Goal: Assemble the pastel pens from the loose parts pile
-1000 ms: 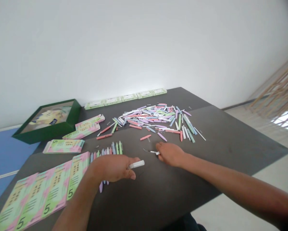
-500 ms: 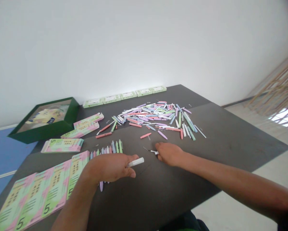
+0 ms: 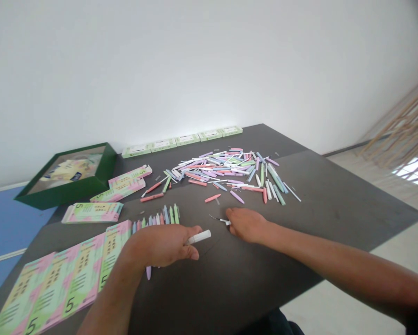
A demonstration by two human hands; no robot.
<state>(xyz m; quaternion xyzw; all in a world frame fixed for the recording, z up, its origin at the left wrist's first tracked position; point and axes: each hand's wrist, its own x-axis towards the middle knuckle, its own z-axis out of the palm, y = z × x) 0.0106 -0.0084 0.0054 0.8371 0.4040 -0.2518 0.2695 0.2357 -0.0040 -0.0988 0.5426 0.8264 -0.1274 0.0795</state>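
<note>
Between the thumb and fingers of my left hand (image 3: 169,244) is a white pen barrel (image 3: 200,237), its end pointing right. My right hand (image 3: 247,224) rests low over the dark table, pinching a white pen part with a thin dark spring-like tip (image 3: 220,218) that points left. The two held parts are apart. Behind my left hand lies a row of pastel pens (image 3: 165,215), partly hidden by the hand. Beyond my right hand is a spread heap of loose pen barrels and white refills (image 3: 226,167). A red barrel (image 3: 213,197) and a purple barrel (image 3: 237,197) lie nearest it.
Pink-and-green printed boxes (image 3: 55,284) lie at the front left, with more boxes (image 3: 92,212) behind. A green box (image 3: 62,190) holding packets stands at the far left. Flat light-green boxes (image 3: 188,139) line the wall. The dark table (image 3: 362,204) ends at the right.
The view has shifted very slightly. Both hands keep nearly the same place and the same hold on their pen parts.
</note>
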